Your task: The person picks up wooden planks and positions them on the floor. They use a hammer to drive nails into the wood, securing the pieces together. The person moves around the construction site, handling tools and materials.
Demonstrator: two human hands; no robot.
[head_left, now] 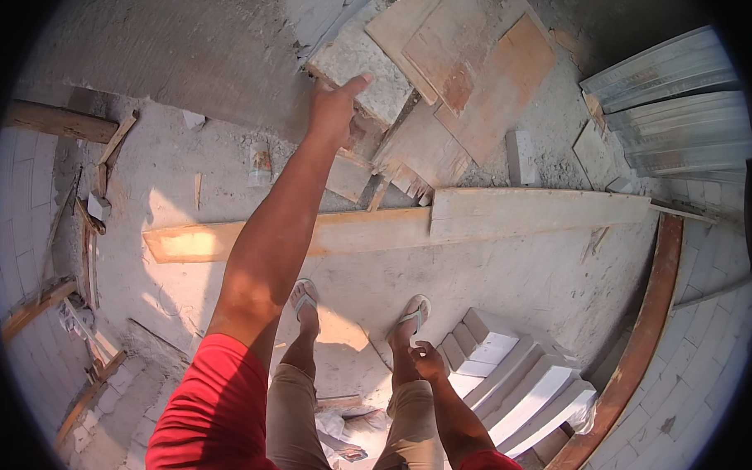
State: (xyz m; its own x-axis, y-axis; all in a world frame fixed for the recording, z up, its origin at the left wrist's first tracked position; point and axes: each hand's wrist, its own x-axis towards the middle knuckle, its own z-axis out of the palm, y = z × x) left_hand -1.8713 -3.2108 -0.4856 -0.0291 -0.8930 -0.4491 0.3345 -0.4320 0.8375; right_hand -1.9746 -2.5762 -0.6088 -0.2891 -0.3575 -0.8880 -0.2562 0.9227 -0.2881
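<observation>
Left hand (334, 112), one: arm stretched well forward, on the near edge of the slab; one digit lies across the top face. The other fingers are mostly hidden, and whether they grip the slab cannot be told.

Slab (370, 69), one: pale, rough, thick; upper middle of the view, beyond the planks and just beside the plywood.

Right hand (428, 362), one: low, in front of the right leg near the knee, well apart from the slab; fingers bent inward. Whether they hold anything cannot be told.

Plywood (503, 81), at least three sheets: worn, stained, overlapping, right of the slab.

Planks (343, 234), two: long, laid end over end across the floor (477, 281), between the feet and the slab.

White block (520, 157), one: standing alone beyond the planks.

Block stack (522, 396), one: at least six pale blocks, to the right of the right hand.

Metal sheets (679, 133), two: ribbed, at far right.

Beam (637, 367), one: rust-red, along the right wall; its curve may come from the lens.

Jar (259, 164), one: clear, with a label, left of the left forearm.

Sandals (414, 312), two: light-strapped, one on each foot.

Sleeves (208, 407), two: red.
</observation>
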